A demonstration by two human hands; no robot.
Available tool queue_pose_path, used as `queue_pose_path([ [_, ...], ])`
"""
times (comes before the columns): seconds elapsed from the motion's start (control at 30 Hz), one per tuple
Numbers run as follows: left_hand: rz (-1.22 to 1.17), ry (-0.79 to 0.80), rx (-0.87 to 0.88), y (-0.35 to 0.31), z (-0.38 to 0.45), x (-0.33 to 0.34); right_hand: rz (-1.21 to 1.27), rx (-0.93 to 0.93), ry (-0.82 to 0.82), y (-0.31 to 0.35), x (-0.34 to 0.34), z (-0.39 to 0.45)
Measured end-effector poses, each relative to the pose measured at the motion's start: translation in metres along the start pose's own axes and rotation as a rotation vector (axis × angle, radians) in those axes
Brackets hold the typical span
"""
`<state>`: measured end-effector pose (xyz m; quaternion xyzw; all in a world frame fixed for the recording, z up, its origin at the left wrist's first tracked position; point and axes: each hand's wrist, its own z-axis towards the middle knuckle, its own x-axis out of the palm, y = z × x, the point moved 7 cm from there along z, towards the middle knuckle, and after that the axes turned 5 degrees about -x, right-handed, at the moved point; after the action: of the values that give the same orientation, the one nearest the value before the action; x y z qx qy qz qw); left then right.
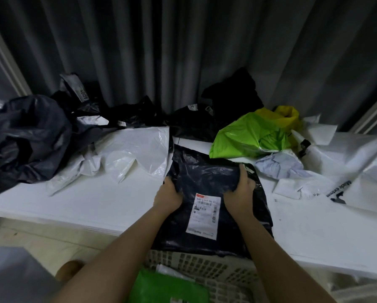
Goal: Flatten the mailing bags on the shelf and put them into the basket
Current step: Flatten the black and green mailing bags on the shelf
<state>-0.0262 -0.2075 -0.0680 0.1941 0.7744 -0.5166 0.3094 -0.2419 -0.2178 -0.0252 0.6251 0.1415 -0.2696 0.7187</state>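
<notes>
While both hands hold it, the black mailing bag (207,182) lies on the white shelf (96,200) with its long axis running away from the person, its far end toward the grey curtain (183,51) and its near end hanging over the shelf's front edge above the basket (205,267). A white shipping label (205,215) sits on its upper face, long side along the same axis, between the two wrists. The left hand (169,196) grips the bag's left edge, fingers curled into the plastic so that it bunches there. The right hand (240,193) grips the right side, with its fingers (243,171) bent over a fold of the bag and the thumb side tucked into the crumpled film; the bag's right margin spreads past this hand. Left of the bag lie a crumpled white bag (139,149) and a heap of dark bags (30,136); behind and to the right sits a green bag (248,136), with more white bags (336,171) beyond. Inside the basket lies a flat green bag (165,287).
</notes>
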Motion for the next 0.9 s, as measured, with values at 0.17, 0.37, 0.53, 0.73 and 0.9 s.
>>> queue_pose_path([
  [0.17, -0.005, -0.132, -0.029, -0.005, 0.013, -0.036, 0.052, -0.135, -0.065, 0.021, 0.006, 0.031],
  [0.37, 0.494, 0.121, 0.174, -0.016, 0.005, -0.007, -0.550, -0.316, 0.170, 0.013, 0.043, 0.024],
  [0.53, 0.767, 0.244, 0.112, -0.010, -0.003, 0.024, -0.546, -0.263, 0.400, -0.013, 0.046, 0.010],
  [0.73, 0.631, 0.006, 0.321, -0.068, -0.010, 0.026, -0.463, -0.289, -0.163, -0.007, -0.059, 0.035],
  [0.9, 0.482, -0.091, 0.463, -0.121, -0.022, 0.040, -0.551, -0.002, -0.238, -0.039, -0.125, 0.058],
])
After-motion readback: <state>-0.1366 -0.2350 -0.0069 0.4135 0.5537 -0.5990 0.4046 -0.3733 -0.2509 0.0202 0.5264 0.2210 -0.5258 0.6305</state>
